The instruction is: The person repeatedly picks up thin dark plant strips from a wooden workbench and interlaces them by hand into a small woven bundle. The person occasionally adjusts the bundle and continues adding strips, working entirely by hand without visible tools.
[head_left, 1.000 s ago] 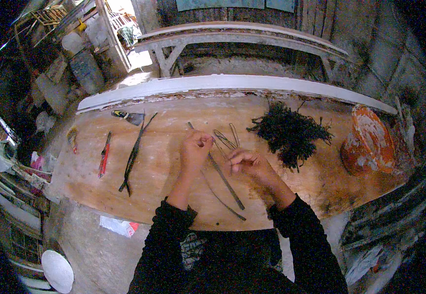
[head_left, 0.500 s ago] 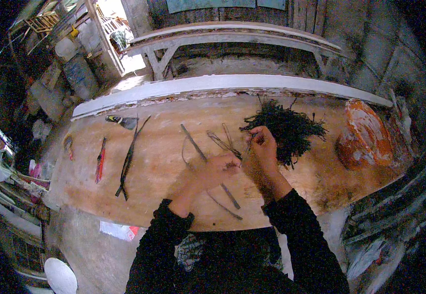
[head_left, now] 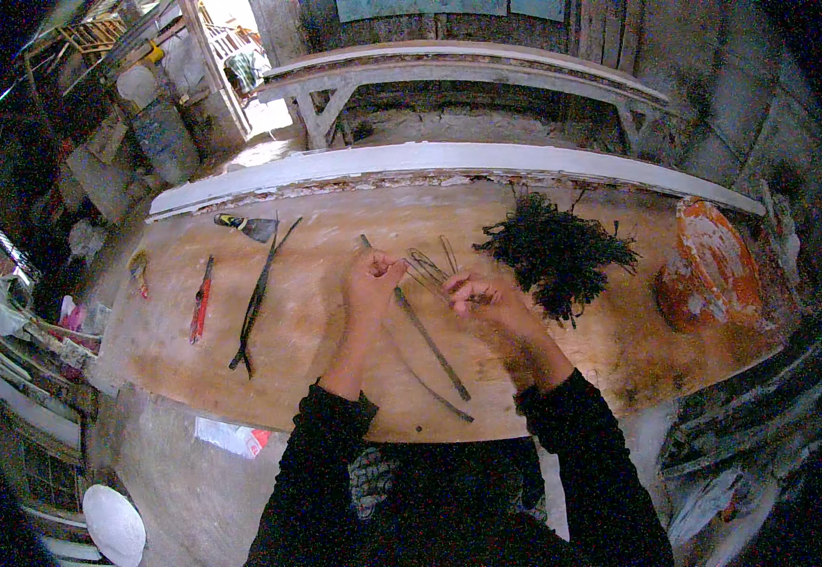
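Between my hands is a bundle of thin looped strands (head_left: 427,271), wire-like; their exact material is unclear. My right hand (head_left: 483,297) is closed around the lower end of it. My left hand (head_left: 371,280) pinches at the opposite side, its fingertips meeting the strands. Under my hands a long grey flat strip (head_left: 430,345) and a thinner curved strip (head_left: 430,389) lie on the wooden table (head_left: 335,416). A tangled pile of short black strips (head_left: 562,253) sits just beyond my right hand.
On the left lie long black strips (head_left: 258,298), a red-handled tool (head_left: 201,307), a putty knife (head_left: 248,227) and a small curved tool (head_left: 139,274). An orange, white-smeared container (head_left: 709,269) stands at right. A white beam (head_left: 430,159) runs along the far edge.
My left hand has moved away and leftward, to the strands. My right hand has come back from the black pile toward me and now grips the looped strands.
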`<action>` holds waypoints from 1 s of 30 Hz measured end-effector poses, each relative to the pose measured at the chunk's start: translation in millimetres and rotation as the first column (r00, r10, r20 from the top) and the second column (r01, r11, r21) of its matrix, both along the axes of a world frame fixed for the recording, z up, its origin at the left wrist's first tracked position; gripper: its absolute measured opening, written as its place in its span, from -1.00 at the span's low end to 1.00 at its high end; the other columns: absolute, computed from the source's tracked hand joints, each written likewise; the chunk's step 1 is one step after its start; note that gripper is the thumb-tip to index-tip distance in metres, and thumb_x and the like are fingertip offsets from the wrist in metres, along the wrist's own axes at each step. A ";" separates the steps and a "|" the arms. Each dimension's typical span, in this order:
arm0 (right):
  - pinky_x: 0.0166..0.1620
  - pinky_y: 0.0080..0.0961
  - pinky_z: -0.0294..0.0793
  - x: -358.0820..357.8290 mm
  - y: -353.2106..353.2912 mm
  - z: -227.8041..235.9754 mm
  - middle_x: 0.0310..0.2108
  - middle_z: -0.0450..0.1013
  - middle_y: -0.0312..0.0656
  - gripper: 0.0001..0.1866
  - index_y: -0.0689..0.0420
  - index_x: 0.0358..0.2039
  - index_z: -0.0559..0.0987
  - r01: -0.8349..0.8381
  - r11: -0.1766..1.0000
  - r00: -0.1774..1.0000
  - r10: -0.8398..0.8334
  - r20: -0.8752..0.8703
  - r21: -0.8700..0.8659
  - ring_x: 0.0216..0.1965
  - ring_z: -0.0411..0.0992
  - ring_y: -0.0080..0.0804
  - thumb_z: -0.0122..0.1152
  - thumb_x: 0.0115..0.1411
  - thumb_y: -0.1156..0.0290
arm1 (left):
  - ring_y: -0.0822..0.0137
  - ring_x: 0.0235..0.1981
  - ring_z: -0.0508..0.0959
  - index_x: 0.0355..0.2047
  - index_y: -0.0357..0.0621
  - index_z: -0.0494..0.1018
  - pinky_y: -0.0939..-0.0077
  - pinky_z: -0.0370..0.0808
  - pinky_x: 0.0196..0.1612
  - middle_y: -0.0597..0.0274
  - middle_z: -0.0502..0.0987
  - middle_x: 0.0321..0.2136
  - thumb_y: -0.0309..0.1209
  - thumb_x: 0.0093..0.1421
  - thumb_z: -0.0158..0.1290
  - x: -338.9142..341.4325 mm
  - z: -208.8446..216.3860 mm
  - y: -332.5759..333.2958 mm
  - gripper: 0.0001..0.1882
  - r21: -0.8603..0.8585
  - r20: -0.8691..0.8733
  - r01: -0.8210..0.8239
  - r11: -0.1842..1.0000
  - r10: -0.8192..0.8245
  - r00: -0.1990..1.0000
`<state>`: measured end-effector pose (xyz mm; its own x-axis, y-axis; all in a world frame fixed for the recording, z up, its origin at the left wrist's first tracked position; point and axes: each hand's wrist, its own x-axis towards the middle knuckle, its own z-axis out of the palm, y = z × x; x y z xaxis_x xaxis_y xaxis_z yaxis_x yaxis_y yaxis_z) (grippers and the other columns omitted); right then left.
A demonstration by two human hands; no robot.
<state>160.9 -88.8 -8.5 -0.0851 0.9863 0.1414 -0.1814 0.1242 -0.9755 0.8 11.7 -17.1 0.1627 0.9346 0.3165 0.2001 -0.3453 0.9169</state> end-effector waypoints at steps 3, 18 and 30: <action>-0.20 -0.58 0.25 -14.0 -7.1 16.2 -0.20 0.25 -0.23 -0.89 0.16 -0.52 0.50 -0.147 0.989 0.989 0.147 0.017 -0.024 -0.25 0.27 -0.51 0.17 -0.14 0.50 | 0.55 -0.62 0.39 -0.57 -0.21 0.42 0.68 0.33 -0.53 0.33 0.43 -0.63 -0.52 -0.11 0.06 -4.2 -12.4 6.3 -0.95 0.084 0.010 0.029 0.996 -0.030 1.000; -0.34 -0.67 0.26 12.3 22.2 -36.4 -0.57 0.32 -0.33 -0.91 0.15 -0.57 0.39 0.436 0.886 0.868 -0.460 0.186 0.156 -0.46 0.28 -0.60 0.09 -0.12 0.61 | 0.44 -0.52 0.41 -0.50 -0.19 0.38 0.59 0.37 -0.42 0.29 0.40 -0.53 -0.48 -0.03 -0.01 14.3 -25.0 -10.7 -0.93 0.062 -0.160 0.672 0.738 -0.657 0.737; -0.25 -0.56 0.27 19.9 24.6 -29.6 -0.41 0.29 -0.27 -0.90 0.19 -0.56 0.42 0.621 0.747 0.748 -0.655 0.106 0.239 -0.34 0.30 -0.48 0.11 -0.17 0.62 | 0.58 -0.63 0.34 -0.56 -0.19 0.41 0.70 0.31 -0.55 0.40 0.39 -0.61 -0.46 -0.08 0.06 4.6 -6.5 -7.6 -0.92 -0.075 -0.075 0.310 0.948 -0.315 0.946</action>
<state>180.8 -64.2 -38.1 0.5153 0.7763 0.3632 0.1712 0.3220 -0.9311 5.4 4.1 -23.6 0.4733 0.8497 0.2325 0.1691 -0.3467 0.9226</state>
